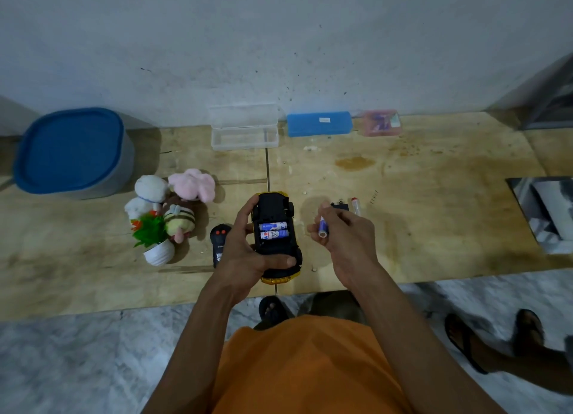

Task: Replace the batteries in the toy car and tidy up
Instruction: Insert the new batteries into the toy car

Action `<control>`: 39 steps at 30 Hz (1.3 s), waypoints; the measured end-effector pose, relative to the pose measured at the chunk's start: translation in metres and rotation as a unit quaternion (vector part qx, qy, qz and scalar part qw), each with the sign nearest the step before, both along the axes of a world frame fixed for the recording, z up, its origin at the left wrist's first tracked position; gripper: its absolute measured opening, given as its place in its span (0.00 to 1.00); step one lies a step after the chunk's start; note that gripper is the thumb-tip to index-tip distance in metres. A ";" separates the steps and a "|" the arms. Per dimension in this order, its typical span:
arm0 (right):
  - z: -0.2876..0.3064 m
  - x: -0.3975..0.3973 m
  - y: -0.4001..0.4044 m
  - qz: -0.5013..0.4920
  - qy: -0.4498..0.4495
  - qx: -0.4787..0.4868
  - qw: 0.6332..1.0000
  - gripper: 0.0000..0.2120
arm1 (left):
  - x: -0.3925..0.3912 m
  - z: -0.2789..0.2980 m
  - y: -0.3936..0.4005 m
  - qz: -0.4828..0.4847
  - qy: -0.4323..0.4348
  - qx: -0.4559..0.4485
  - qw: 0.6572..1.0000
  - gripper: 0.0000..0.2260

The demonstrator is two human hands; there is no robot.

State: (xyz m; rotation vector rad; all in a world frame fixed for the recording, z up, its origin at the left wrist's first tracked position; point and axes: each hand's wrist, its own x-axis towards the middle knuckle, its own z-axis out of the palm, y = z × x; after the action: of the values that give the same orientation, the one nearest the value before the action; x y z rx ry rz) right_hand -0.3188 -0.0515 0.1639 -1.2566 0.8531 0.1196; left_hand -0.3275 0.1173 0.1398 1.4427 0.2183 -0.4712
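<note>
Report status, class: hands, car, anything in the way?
Left hand grips upturned toy car, two batteries seated. Right hand pinches a third battery beside it. Nothing between battery and car.

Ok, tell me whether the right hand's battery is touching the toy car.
Apart. The head view shows the battery pinched in the right hand, with bare table visible between it and the toy car held by the left hand.

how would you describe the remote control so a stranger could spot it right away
On the wooden table, look between the plush toys and the left hand gripping the toy car. The remote control lies flat there: small, black, with red buttons.
</note>
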 end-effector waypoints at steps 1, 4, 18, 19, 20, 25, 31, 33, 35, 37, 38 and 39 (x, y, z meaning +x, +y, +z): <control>0.001 0.001 0.001 0.005 -0.010 0.010 1.000 0.06 | 0.000 0.001 0.000 0.000 0.000 -0.004 1.000 0.54; 0.001 -0.001 0.007 0.041 -0.053 0.002 0.998 0.04 | 0.000 0.002 0.002 -0.002 0.002 -0.013 1.000 0.54; -0.020 -0.017 0.022 0.132 -0.169 -0.264 0.940 0.07 | 0.008 -0.001 0.004 -0.004 0.016 -0.079 0.997 0.55; -0.022 -0.018 0.024 0.145 -0.176 -0.278 0.933 0.07 | 0.009 -0.002 0.005 -0.004 0.015 -0.081 0.997 0.56; -0.023 -0.019 0.025 0.158 -0.179 -0.294 0.926 0.06 | 0.010 -0.002 0.005 -0.003 0.013 -0.082 0.997 0.56; -0.019 -0.007 0.021 0.185 -0.109 -0.253 0.943 0.08 | 0.010 0.000 0.007 -0.011 -0.001 -0.087 0.996 0.54; -0.026 -0.001 0.020 0.192 -0.078 -0.228 0.951 0.12 | 0.004 -0.004 0.007 -0.015 -0.010 -0.074 0.997 0.54; -0.029 -0.001 0.020 0.205 -0.101 -0.246 0.942 0.11 | 0.005 -0.006 0.010 -0.011 -0.006 -0.079 0.997 0.54; -0.030 -0.001 0.021 0.218 -0.123 -0.264 0.931 0.09 | 0.007 -0.007 0.012 -0.015 0.000 -0.088 0.996 0.55; -0.031 -0.001 0.022 0.237 -0.134 -0.297 0.915 0.09 | 0.009 -0.007 0.013 -0.016 0.004 -0.092 0.996 0.55; -0.033 0.000 0.022 0.245 -0.139 -0.314 0.907 0.09 | 0.011 -0.007 0.013 -0.016 0.006 -0.092 0.996 0.54; -0.035 0.000 0.021 0.250 -0.144 -0.328 0.900 0.09 | 0.012 -0.008 0.013 -0.016 0.008 -0.090 0.996 0.54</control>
State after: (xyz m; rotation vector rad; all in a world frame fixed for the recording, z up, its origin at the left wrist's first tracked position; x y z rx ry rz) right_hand -0.3185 -0.0303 0.1294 -2.0595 0.2866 0.0511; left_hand -0.3154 0.1302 0.1316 1.2673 0.1609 -0.5163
